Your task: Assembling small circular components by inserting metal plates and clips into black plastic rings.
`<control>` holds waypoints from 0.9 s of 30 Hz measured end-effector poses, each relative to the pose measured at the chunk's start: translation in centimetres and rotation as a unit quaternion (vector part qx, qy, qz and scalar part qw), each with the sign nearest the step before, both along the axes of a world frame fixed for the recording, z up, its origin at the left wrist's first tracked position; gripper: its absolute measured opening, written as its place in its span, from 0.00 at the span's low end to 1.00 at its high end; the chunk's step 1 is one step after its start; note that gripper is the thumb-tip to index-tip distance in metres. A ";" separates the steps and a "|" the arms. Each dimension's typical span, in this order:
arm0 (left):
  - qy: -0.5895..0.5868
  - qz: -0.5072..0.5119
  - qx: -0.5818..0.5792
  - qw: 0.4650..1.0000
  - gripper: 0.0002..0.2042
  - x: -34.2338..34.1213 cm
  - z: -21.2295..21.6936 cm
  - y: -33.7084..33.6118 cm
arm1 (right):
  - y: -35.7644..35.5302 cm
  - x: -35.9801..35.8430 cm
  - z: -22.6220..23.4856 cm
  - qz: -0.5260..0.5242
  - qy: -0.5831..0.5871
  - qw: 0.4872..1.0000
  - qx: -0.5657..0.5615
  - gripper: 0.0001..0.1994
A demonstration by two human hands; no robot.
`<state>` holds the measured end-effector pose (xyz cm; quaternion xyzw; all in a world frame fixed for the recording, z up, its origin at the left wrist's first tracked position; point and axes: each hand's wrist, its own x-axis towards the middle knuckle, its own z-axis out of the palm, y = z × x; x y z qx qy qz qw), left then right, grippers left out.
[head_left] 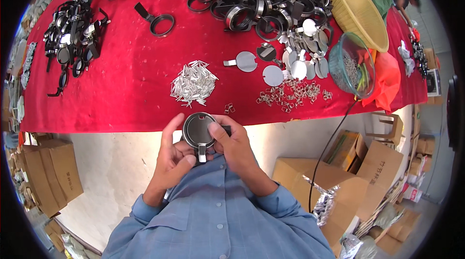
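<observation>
In front of my shirt, at the table's near edge, I hold a round black-and-silver lid (197, 130) with both hands. It has a dark disc inside its ring and a shiny metal tab at the side nearest me. My right hand (235, 145) grips the right side, its thumb pressed on the disc. My left hand (172, 162) supports it from the left and below, thumb beside the tab and index finger stretched out past the rim. The fingers underneath are partly hidden. Beyond my hands lie a pile of thin silver pins (194, 83) and a few small metal clips (229, 108).
A red-covered table (131, 75) bears a heap of black rings with handles (252, 2), silver discs with tabs (302, 55), more small clips (290, 95) and a cluster of black lids (72, 36). A green plastic basket (339, 72) and a yellow basket (358, 12) stand right. Cardboard boxes (51, 172) flank me.
</observation>
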<state>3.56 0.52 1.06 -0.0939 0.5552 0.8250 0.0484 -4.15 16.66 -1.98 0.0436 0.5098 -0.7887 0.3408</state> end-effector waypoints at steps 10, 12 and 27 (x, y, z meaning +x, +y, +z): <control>0.036 -0.035 0.039 0.998 0.17 0.0 -1.4 -2.1 | 2.9 -5.6 0.1 0.016 0.540 0.749 0.384 0.16; 0.026 -0.015 0.042 0.999 0.16 -0.2 -1.4 -2.3 | 3.2 -5.9 0.0 0.093 0.546 0.697 0.454 0.15; 0.020 0.068 0.070 0.995 0.13 -2.6 -1.1 -2.5 | 4.9 -5.8 -0.3 0.059 0.536 0.666 0.516 0.09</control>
